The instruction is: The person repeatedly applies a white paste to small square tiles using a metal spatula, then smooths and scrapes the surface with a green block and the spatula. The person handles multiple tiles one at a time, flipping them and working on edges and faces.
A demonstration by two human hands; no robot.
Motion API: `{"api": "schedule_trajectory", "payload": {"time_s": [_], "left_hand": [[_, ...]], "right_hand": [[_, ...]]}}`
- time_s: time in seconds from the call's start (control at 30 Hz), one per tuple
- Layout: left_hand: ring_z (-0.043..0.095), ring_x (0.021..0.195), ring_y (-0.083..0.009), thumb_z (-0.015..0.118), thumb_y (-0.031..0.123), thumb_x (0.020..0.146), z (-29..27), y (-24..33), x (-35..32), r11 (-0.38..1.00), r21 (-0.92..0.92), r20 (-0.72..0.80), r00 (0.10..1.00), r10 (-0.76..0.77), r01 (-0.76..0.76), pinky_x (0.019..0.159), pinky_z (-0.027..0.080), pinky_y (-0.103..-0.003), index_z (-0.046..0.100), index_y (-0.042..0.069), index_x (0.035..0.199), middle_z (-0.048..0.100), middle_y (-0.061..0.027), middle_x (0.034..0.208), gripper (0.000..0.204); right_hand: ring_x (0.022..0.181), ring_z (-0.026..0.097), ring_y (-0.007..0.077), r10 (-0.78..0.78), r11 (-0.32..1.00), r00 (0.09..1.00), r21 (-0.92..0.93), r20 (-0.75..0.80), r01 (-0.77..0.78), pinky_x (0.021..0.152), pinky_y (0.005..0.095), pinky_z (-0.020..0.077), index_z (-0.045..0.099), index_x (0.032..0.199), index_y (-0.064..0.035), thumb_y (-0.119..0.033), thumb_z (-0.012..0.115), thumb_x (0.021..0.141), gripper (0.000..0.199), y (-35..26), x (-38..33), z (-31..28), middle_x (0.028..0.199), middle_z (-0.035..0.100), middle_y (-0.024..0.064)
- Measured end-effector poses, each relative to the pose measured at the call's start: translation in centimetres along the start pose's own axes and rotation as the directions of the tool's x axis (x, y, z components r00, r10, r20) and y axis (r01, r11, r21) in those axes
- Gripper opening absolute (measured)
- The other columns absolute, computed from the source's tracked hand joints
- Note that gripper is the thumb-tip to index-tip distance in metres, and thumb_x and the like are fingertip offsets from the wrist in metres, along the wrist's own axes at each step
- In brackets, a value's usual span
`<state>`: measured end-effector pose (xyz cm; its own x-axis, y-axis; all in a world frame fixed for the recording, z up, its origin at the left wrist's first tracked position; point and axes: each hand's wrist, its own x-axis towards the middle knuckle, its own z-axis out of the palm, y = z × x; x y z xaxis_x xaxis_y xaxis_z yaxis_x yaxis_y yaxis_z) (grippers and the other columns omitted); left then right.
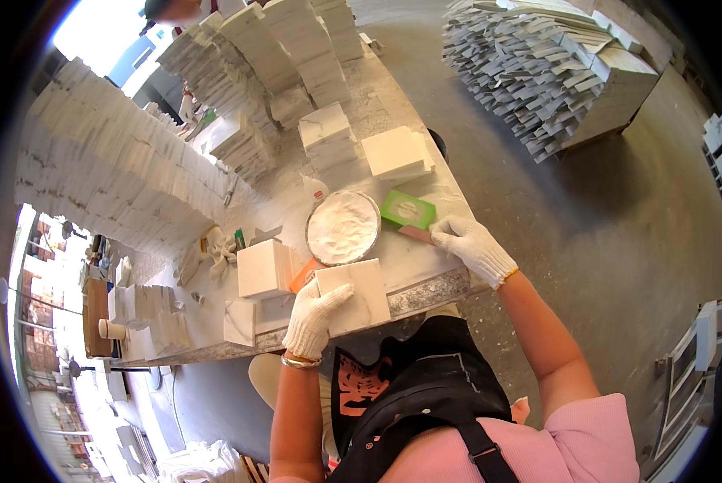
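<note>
My left hand (316,318), in a white knit glove, grips the left side of a white marble tile (361,294) with grey veins, its thumb over the face. The tile is at the table's near edge. My right hand (473,248), gloved too, is closed on the end of a thin pinkish-brown flat piece (415,233) whose exact kind I cannot tell. That piece is right by a green shallow tray (407,209) with white residue in it. Just beyond the tile is a round bowl of white powder (343,229). An orange flat piece (305,274) shows partly behind the tile.
A short tile stack (264,270) and a small upright tile (239,322) stand left of my left hand. Tall tile stacks (119,161) fill the table's left and far sides. Another low stack (395,153) is beyond the tray. A large tile pile (538,80) stands on the floor, far right.
</note>
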<state>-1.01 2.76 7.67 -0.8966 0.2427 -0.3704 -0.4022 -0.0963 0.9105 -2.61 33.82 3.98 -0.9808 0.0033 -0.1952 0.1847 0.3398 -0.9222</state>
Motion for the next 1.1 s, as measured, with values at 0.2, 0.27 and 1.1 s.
{"api": "schedule_trajectory", "payload": {"time_s": [0.2, 0.27, 1.1], "left_hand": [[0.070, 0.091, -0.0141, 0.075, 0.015, 0.091, 2.4, -0.2, 1.0, 0.988, 0.016, 0.157, 0.975, -0.156, 0.156, 0.081, 0.058, -0.030, 0.064, -0.005, 0.122, 0.071, -0.0077, 0.107, 0.038], [0.070, 0.091, -0.0156, 0.074, 0.016, 0.090, 4.1, -0.2, 2.1, 0.985, 0.064, 0.192, 0.967, -0.170, 0.161, 0.081, 0.058, -0.030, 0.064, -0.005, 0.122, 0.071, -0.0079, 0.107, 0.039], [0.063, 0.109, -0.0371, 0.080, 0.034, 0.073, 17.7, -1.8, 12.4, 0.174, 0.831, 0.456, 0.827, 0.330, -0.528, 0.096, 0.051, -0.044, 0.063, 0.005, 0.127, 0.066, -0.0208, 0.117, 0.064]], "right_hand": [[0.089, 0.062, 0.0190, -0.131, 0.970, 0.948, 0.160, -0.289, 0.183, 0.082, 0.0340, 0.0481, 0.069, 0.100, -0.0028, -0.030, 0.066, 0.093, 0.029, 2.2, 0.7, -0.5, 0.093, 0.067, 0.0111], [0.088, 0.062, 0.0150, -0.047, 0.970, 0.954, 0.215, -0.295, 0.114, 0.081, 0.0297, 0.0481, 0.068, 0.102, -0.0029, -0.025, 0.065, 0.096, 0.023, 3.9, -0.5, -2.4, 0.094, 0.068, 0.0058], [0.082, 0.062, 0.0086, 0.272, 0.828, 0.920, 0.556, -0.283, -0.073, 0.071, 0.0234, 0.0494, 0.060, 0.135, -0.0006, -0.016, 0.064, 0.097, 0.041, 6.5, -10.0, -7.0, 0.101, 0.070, 0.0065]]}}
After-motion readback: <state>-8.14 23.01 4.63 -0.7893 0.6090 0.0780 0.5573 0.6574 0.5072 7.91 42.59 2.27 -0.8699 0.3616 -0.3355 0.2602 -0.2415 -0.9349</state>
